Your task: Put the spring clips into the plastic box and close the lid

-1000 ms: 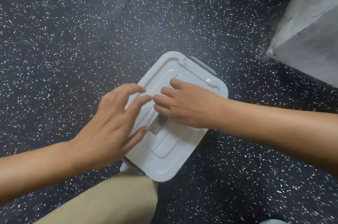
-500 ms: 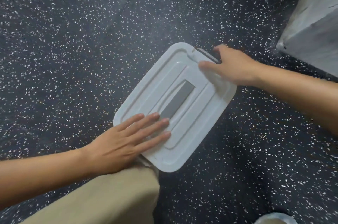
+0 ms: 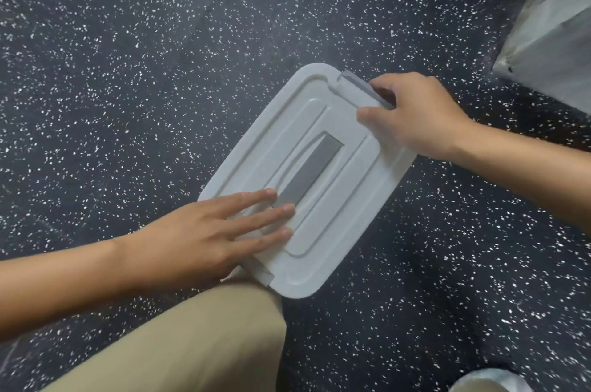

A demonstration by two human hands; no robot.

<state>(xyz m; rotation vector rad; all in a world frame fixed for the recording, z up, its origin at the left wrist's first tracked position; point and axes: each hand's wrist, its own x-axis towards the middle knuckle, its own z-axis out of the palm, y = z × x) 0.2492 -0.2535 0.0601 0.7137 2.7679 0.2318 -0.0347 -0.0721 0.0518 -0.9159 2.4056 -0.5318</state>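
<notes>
The white plastic box sits on the speckled dark floor with its lid (image 3: 348, 219) on top, a grey handle strip (image 3: 308, 172) along the lid's middle. My left hand (image 3: 211, 231) lies flat on the lid's near end, fingers spread and touching the strip. My right hand (image 3: 415, 113) wraps over the far end, thumb on the lid and fingers curled around the grey latch (image 3: 359, 86). A second grey latch (image 3: 260, 273) shows at the near end beside my left palm. No spring clips are visible; the box's inside is hidden.
My knee in tan trousers (image 3: 179, 343) is just in front of the box. A grey-white block (image 3: 556, 30) stands at the upper right. A pale rounded object (image 3: 489, 382) shows at the bottom right edge.
Both hands were together at the lid's middle. The left one then flattened on the near end and the right one went to the far latch, where its fingers have curled around it.
</notes>
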